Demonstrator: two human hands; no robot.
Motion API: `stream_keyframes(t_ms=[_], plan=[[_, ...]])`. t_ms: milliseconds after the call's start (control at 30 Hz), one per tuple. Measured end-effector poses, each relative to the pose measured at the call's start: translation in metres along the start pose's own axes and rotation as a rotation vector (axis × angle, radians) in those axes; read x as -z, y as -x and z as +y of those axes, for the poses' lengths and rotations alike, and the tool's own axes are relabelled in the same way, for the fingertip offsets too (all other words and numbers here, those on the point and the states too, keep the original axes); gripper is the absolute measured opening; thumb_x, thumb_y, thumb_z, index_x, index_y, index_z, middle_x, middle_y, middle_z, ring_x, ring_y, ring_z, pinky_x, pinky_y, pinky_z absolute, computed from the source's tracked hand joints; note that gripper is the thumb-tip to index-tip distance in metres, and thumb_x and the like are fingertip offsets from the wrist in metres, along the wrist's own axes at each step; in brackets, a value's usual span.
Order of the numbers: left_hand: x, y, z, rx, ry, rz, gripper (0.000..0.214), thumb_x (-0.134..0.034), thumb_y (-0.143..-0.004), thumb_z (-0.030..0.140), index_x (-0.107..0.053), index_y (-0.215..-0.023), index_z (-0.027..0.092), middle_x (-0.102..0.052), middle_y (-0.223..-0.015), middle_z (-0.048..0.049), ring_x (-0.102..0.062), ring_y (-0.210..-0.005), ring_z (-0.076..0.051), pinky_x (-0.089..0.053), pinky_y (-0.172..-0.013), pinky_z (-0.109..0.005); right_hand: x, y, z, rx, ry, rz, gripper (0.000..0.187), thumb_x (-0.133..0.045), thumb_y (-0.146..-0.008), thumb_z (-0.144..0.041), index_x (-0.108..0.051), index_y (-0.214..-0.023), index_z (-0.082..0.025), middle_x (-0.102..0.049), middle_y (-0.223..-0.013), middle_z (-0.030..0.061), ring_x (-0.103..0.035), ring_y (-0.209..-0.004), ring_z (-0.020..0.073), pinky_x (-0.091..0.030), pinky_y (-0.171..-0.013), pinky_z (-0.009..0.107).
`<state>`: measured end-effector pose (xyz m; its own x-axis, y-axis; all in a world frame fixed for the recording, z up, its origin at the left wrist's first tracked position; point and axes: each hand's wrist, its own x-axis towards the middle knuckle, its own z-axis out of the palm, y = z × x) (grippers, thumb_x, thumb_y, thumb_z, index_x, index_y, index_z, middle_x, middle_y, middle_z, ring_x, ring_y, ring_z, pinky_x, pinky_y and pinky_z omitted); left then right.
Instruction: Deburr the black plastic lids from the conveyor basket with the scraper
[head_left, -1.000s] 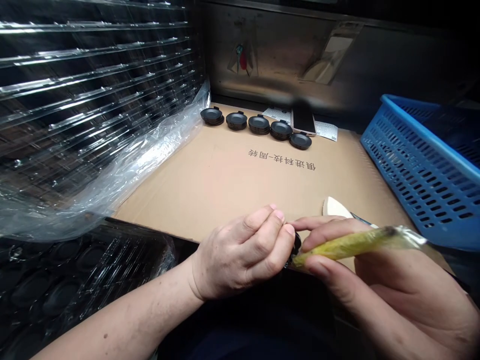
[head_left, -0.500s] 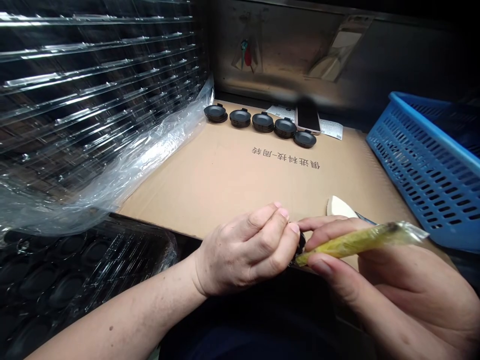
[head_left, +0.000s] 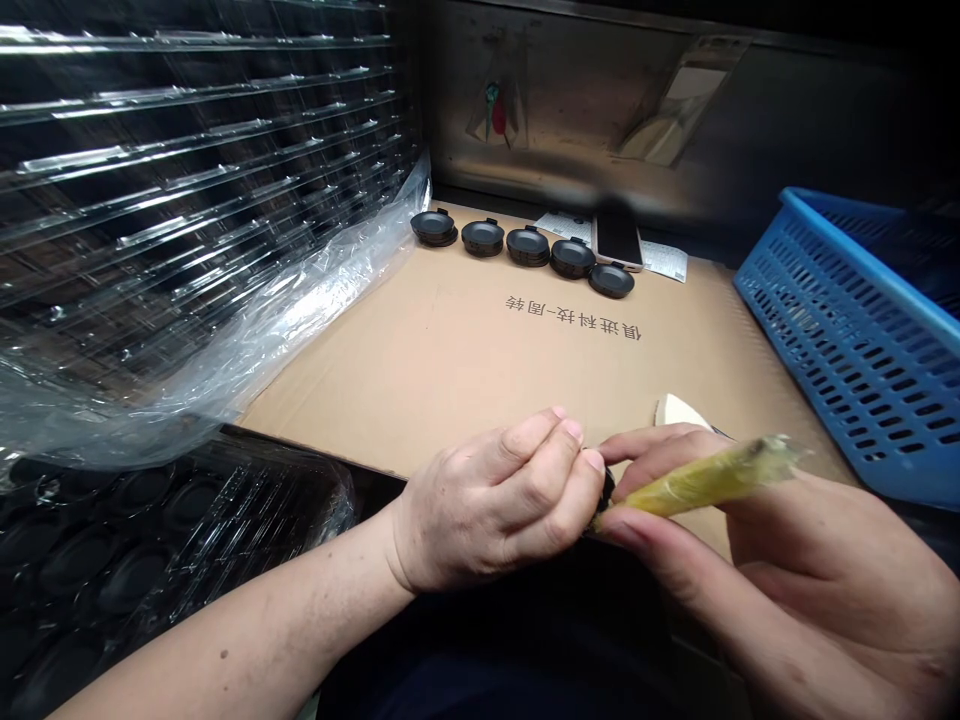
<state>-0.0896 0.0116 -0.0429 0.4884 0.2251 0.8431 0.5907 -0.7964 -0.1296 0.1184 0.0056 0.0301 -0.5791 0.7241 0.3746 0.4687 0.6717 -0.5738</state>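
Observation:
My left hand [head_left: 502, 495] is closed around a small black part [head_left: 608, 487], of which only a dark edge shows between the two hands. In my right hand [head_left: 780, 570], thumb and fingers pinch a yellow stick [head_left: 690, 483] wrapped in clear plastic. Its lower tip meets the black part, while the wrapped end points up to the right. Both hands are close together over the near edge of the cardboard sheet [head_left: 450, 370]. Behind the right hand's fingers, a cream-coloured piece [head_left: 677, 411] lies partly hidden.
Several black round cases [head_left: 528, 243] stand in a row at the back, near a phone [head_left: 618, 240] on printed paper [head_left: 666, 261]. A blue basket [head_left: 847, 340] borders the right. Stacked clear trays [head_left: 202, 130] with plastic film [head_left: 300, 300] rise at left; another tray [head_left: 135, 560] holds black rounds.
The yellow stick's far end has swung left and slightly up, its tip staying at the black part. My right fingers have shifted slightly; the left hand is nearly still.

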Motion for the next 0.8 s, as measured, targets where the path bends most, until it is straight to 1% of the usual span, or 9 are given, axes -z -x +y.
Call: stream_keyframes(t_ms=[67, 133, 233, 333, 400, 467, 567, 667, 800], plan=[[0.0, 0.0, 0.0, 0.011, 0.019, -0.004, 0.022, -0.059, -0.097, 0.009, -0.062, -0.118, 0.002, -0.075, -0.107, -0.0129, -0.074, -0.11, -0.026, -0.066, -0.096, -0.037, 0.002, -0.006, -0.002, 0.023, 0.068, -0.012, 0.013, -0.063, -0.1, -0.033, -0.062, -0.09, -0.025, -0.069, -0.09, 0.0023, -0.07, -0.082, 0.0186, -0.056, -0.068, 0.033], [0.0, -0.001, 0.001, 0.028, 0.027, -0.018, 0.022, -0.054, -0.099, 0.009, -0.061, -0.119, 0.003, -0.075, -0.107, -0.0129, -0.073, -0.11, -0.024, -0.066, -0.097, -0.036, 0.003, -0.009, -0.003, 0.038, 0.061, -0.053, 0.015, -0.06, -0.101, -0.032, -0.06, -0.087, -0.025, -0.065, -0.083, 0.0019, -0.066, -0.077, 0.0184, -0.053, -0.063, 0.034], [0.0, -0.001, 0.001, 0.026, 0.003, -0.025, 0.022, -0.054, -0.099, 0.009, -0.062, -0.119, 0.002, -0.075, -0.107, -0.0136, -0.073, -0.11, -0.026, -0.066, -0.095, -0.037, 0.006, -0.009, -0.002, 0.036, -0.021, -0.131, 0.005, -0.058, -0.101, -0.025, -0.058, -0.096, -0.026, -0.063, -0.092, 0.0027, -0.063, -0.089, 0.0198, -0.054, -0.073, 0.036], [0.001, -0.001, 0.0, 0.017, 0.007, -0.018, 0.023, -0.054, -0.099, 0.007, -0.062, -0.119, 0.0, -0.075, -0.107, -0.0147, -0.074, -0.109, -0.027, -0.067, -0.093, -0.038, 0.006, -0.008, -0.001, 0.048, -0.044, -0.165, 0.011, -0.059, -0.099, -0.021, -0.053, -0.092, -0.026, -0.062, -0.1, 0.0037, -0.061, -0.098, 0.0206, -0.053, -0.078, 0.036], [0.001, -0.001, 0.0, 0.025, 0.018, -0.023, 0.022, -0.053, -0.099, 0.007, -0.062, -0.118, 0.0, -0.076, -0.108, -0.0154, -0.074, -0.108, -0.027, -0.067, -0.094, -0.038, 0.004, -0.009, -0.002, 0.059, -0.003, -0.149, 0.017, -0.059, -0.099, -0.02, -0.049, -0.085, -0.025, -0.062, -0.096, 0.0041, -0.061, -0.097, 0.0215, -0.051, -0.079, 0.037], [0.001, -0.002, 0.0, 0.037, 0.028, -0.021, 0.02, -0.051, -0.101, 0.008, -0.061, -0.116, 0.002, -0.076, -0.108, -0.0149, -0.074, -0.109, -0.026, -0.067, -0.095, -0.038, 0.002, -0.013, -0.005, 0.058, 0.052, -0.093, 0.021, -0.056, -0.099, -0.02, -0.048, -0.079, -0.024, -0.062, -0.085, 0.0034, -0.062, -0.09, 0.022, -0.048, -0.076, 0.038], [0.002, -0.004, 0.001, 0.039, 0.053, -0.002, 0.019, -0.047, -0.102, 0.009, -0.06, -0.115, 0.004, -0.077, -0.107, -0.0152, -0.074, -0.11, -0.026, -0.066, -0.096, -0.038, 0.001, -0.017, -0.011, 0.038, 0.1, -0.045, 0.019, -0.054, -0.1, -0.023, -0.058, -0.081, -0.023, -0.064, -0.077, 0.0017, -0.061, -0.077, 0.0203, -0.046, -0.072, 0.038], [0.001, -0.004, 0.002, 0.035, 0.066, -0.002, 0.023, -0.046, -0.102, 0.009, -0.06, -0.117, -0.001, -0.076, -0.109, -0.0191, -0.073, -0.111, -0.03, -0.065, -0.096, -0.042, 0.004, -0.016, -0.013, -0.014, 0.103, -0.052, 0.015, -0.06, -0.099, -0.032, -0.06, -0.087, -0.024, -0.066, -0.083, 0.0017, -0.06, -0.074, 0.0192, -0.046, -0.069, 0.036], [0.0, -0.003, 0.002, 0.021, 0.076, 0.006, 0.023, -0.048, -0.1, 0.008, -0.06, -0.117, -0.002, -0.075, -0.109, -0.0208, -0.073, -0.11, -0.032, -0.065, -0.095, -0.044, 0.009, -0.01, -0.011, -0.093, -0.057, -0.033, 0.014, -0.06, -0.101, -0.035, -0.058, -0.091, -0.025, -0.066, -0.092, 0.0013, -0.062, -0.078, 0.0177, -0.051, -0.069, 0.033]])
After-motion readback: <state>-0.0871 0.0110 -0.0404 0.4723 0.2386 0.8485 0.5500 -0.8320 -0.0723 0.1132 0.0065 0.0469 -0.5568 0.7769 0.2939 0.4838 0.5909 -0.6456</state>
